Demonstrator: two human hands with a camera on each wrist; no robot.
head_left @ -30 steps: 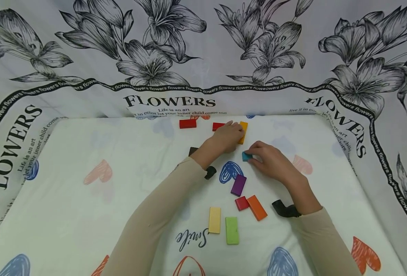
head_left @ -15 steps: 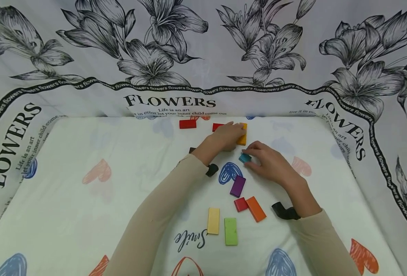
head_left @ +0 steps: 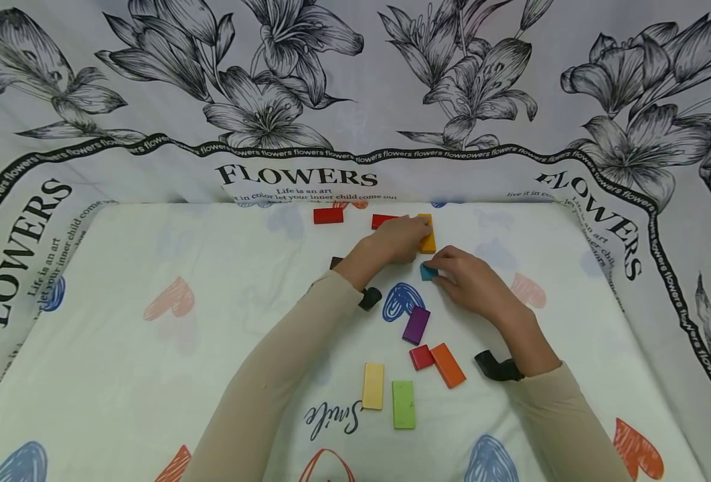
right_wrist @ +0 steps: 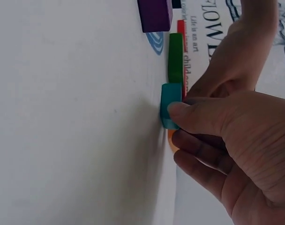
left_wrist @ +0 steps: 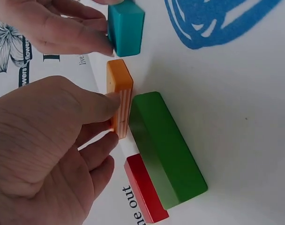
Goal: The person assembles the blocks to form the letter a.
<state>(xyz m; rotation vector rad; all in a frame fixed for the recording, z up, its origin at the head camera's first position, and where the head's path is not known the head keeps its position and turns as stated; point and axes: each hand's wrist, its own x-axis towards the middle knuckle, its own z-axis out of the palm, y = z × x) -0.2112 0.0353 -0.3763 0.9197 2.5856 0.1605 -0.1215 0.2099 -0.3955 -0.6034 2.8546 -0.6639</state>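
Observation:
My left hand [head_left: 399,239] pinches an orange-yellow block [left_wrist: 120,79] between thumb and fingers at the far side of the table. Beside it a green block [left_wrist: 173,150] lies close along a red block [left_wrist: 145,187]; the left hand hides the green one in the head view. With thumb and fingertips, my right hand [head_left: 472,281] grips a small teal block [right_wrist: 169,96]. That teal block is just nearer than the orange-yellow block's close end, and its right part is covered by the fingers in the head view.
Nearer on the cloth lie a purple block [head_left: 416,325], a small red block [head_left: 421,357] by an orange block [head_left: 448,365], a pale yellow block [head_left: 373,386] and a light green block [head_left: 404,404]. Another red block [head_left: 328,215] sits at the back edge. A dark block [head_left: 335,262] shows behind the left wrist.
The orange-yellow block has turned slightly under the left hand. The teal block has turned and shifted a little in the right fingers. Both arms stay nearly in place.

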